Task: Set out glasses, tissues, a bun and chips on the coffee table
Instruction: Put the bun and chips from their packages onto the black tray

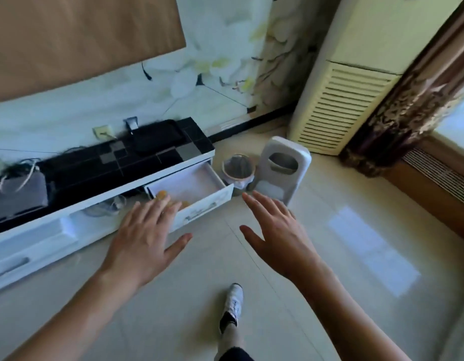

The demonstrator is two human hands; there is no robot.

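A white drawer [205,201] stands pulled out of the low TV cabinet [100,201]. Inside it lie orange-yellow rounded items [162,195], possibly buns, partly hidden by my fingers. My left hand [145,238] reaches over the drawer's near left corner, fingers spread, holding nothing. My right hand [275,230] hovers over the floor to the right of the drawer, open and empty. No glasses, tissues, chips or coffee table are in view.
A small bin [237,169] and a white plastic stool [285,165] stand just right of the drawer. A tall air conditioner [340,105] and a curtain [408,110] fill the right corner. Cables and black boxes lie on the cabinet top. My foot [232,306] is on the tiled floor.
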